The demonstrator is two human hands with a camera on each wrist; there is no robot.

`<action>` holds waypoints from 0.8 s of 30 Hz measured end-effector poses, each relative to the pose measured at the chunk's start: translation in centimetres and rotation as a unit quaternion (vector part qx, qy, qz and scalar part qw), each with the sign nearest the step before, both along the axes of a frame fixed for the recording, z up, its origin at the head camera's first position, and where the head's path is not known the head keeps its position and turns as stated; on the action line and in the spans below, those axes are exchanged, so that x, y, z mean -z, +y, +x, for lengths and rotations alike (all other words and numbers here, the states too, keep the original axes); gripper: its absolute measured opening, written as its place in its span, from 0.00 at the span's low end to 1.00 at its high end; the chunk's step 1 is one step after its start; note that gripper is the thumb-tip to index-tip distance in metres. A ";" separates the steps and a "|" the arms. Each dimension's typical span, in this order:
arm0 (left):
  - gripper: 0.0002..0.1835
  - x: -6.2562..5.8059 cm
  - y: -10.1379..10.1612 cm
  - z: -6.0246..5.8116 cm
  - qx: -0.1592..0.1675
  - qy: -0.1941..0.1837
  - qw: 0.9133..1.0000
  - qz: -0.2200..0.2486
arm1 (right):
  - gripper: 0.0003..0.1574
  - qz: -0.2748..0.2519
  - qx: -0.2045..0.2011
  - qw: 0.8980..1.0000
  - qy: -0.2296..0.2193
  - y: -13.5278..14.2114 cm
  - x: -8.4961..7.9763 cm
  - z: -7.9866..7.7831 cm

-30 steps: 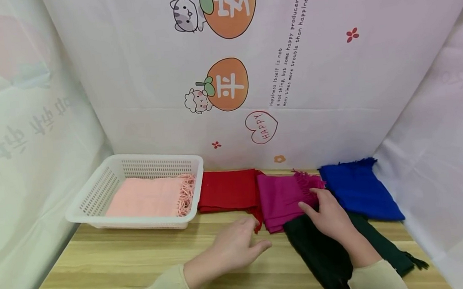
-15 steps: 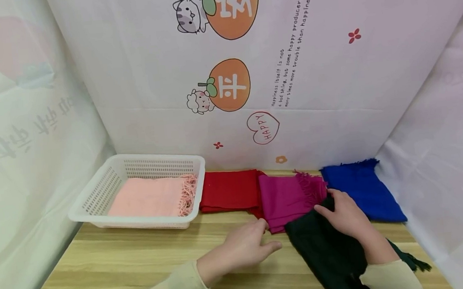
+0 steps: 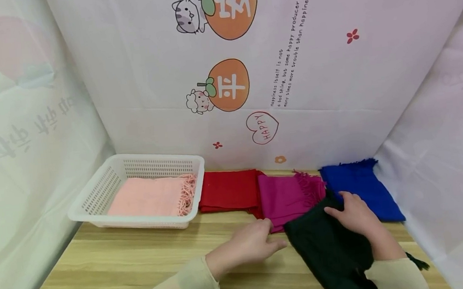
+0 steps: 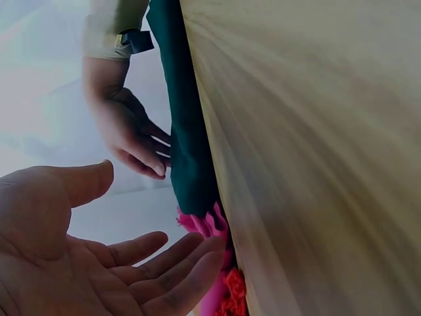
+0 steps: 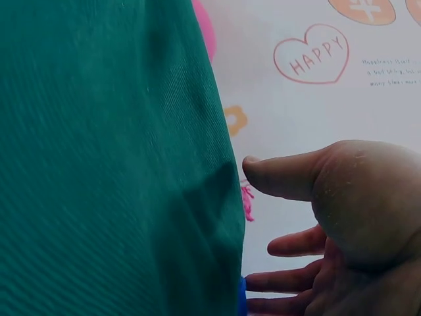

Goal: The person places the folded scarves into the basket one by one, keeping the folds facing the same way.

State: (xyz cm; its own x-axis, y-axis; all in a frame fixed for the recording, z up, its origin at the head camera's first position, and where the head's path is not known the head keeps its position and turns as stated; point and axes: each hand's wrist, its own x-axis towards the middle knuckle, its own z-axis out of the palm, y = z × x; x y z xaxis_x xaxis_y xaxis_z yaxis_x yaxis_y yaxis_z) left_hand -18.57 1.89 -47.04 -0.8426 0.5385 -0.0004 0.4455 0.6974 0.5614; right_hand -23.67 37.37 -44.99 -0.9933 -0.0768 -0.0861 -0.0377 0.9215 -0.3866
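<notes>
A dark green scarf (image 3: 327,241), folded, lies on the front right of the table and overlaps the lower edge of a magenta scarf (image 3: 279,193). My right hand (image 3: 357,214) is at the green scarf's upper right side, thumb and fingers extended along its edge. In the right wrist view that hand's thumb tip (image 5: 252,167) comes right to the green edge. My left hand (image 3: 250,241) hovers left of the green scarf, by the magenta scarf's front corner. Its palm and loosely spread fingers show in the left wrist view, holding nothing. The green scarf's fringe is mostly hidden by my right arm.
A white plastic basket (image 3: 139,221) at the back left contains a folded pink scarf (image 3: 145,195). Beside it lies a folded red scarf (image 3: 229,190); a blue scarf (image 3: 364,192) lies at the back right. White printed cloth (image 3: 147,78) walls in the wooden table (image 3: 114,265).
The right hand has drawn the green scarf's upper layer to the right, over its fringed part, then moved slightly off toward the blue scarf. The left hand has shifted right.
</notes>
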 end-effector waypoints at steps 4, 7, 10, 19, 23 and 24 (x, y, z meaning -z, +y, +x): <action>0.29 0.0 0.6 -0.1 0.005 -0.005 1.000 -0.001 | 0.62 0.007 0.004 1.000 -0.009 0.8 -0.1 -0.2; 0.29 0.2 0.9 -0.3 0.013 -0.009 1.000 -0.005 | 0.63 0.012 0.006 1.000 -0.021 1.4 -0.1 -0.2; 0.29 0.3 1.3 -0.6 0.016 -0.015 1.000 -0.009 | 0.64 0.014 0.010 0.999 -0.031 2.0 -0.2 -0.2; 0.30 0.4 2.5 -0.8 0.022 -0.010 0.999 -0.034 | 0.66 0.020 0.016 0.998 -0.049 3.7 -0.2 -0.2; 0.34 0.3 3.0 -0.8 0.019 -0.014 0.999 -0.045 | 0.67 0.023 0.018 0.998 -0.055 4.5 -0.2 -0.4; 0.34 0.2 3.1 -0.7 0.019 -0.017 0.999 -0.045 | 0.68 0.024 0.019 0.998 -0.059 4.8 -0.2 -0.4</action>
State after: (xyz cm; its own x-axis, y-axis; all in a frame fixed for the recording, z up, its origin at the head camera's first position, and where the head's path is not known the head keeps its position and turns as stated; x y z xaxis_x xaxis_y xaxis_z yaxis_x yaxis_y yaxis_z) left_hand -19.32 5.01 -47.24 -0.8206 0.5660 -0.0788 0.4537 0.7291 0.5124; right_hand -24.09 42.12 -44.80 -0.9783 -0.0329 -0.2047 0.0398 0.9391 -0.3413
